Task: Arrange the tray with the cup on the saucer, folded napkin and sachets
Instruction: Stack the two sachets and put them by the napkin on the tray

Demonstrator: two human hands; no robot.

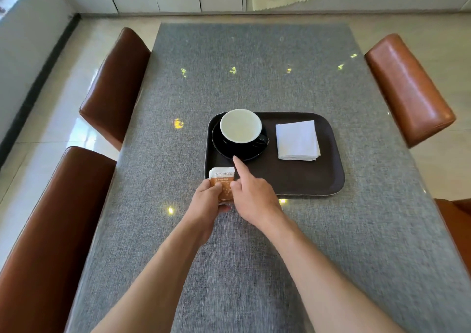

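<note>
- My left hand is closed around the lower part of a sachet, fingers and thumb pinching it at the tray's near-left corner.
- The sachet is white at the top and orange below; its white band carries 2 Chinese characters followed by Latin letters that look like "taikoo", though the print is too small to be sure. The smaller lines on the orange part are unreadable.
- There may be more than 1 sachet stacked in my grip; I cannot tell.
- My right hand holds nothing: the index finger is stretched out, its tip at the near rim of the saucer, and the other fingers curl against the sachet's right edge.
- The dark brown tray lies on the grey table.
- On the tray's left half, the black cup with a pale inside stands on the black saucer, handle to the right.
- On the right half lies the white folded napkin, well apart from the cup.
- 4 brown leather chairs flank the table.
</note>
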